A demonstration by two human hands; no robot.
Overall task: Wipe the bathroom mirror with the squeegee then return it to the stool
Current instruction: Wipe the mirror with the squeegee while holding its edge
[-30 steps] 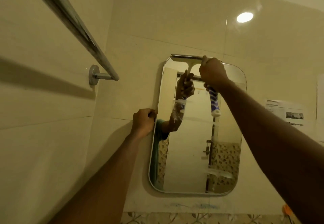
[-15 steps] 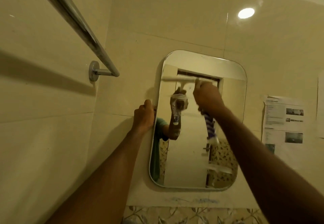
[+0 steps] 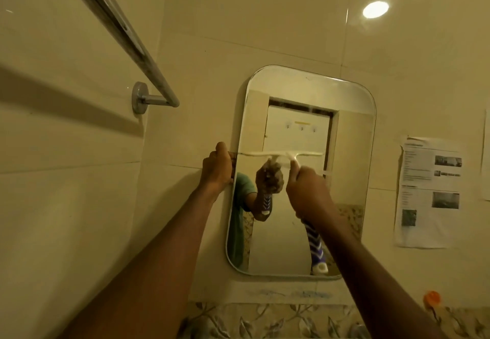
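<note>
Because the mirror (image 3: 344, 139) is rigid, breakable glass, the left hand (image 3: 216, 171) curls round its edge to steady it, well apart from the right hand (image 3: 307, 192), which grips the squeegee (image 3: 291, 156) by its handle. That tool looks light, with a stiff plastic handle and a soft blade lying across the glass just above the right knuckles; the patterned grip seems the place to hold. Right of that hand, a printed sheet (image 3: 429, 192) carries text too small to read.
</note>
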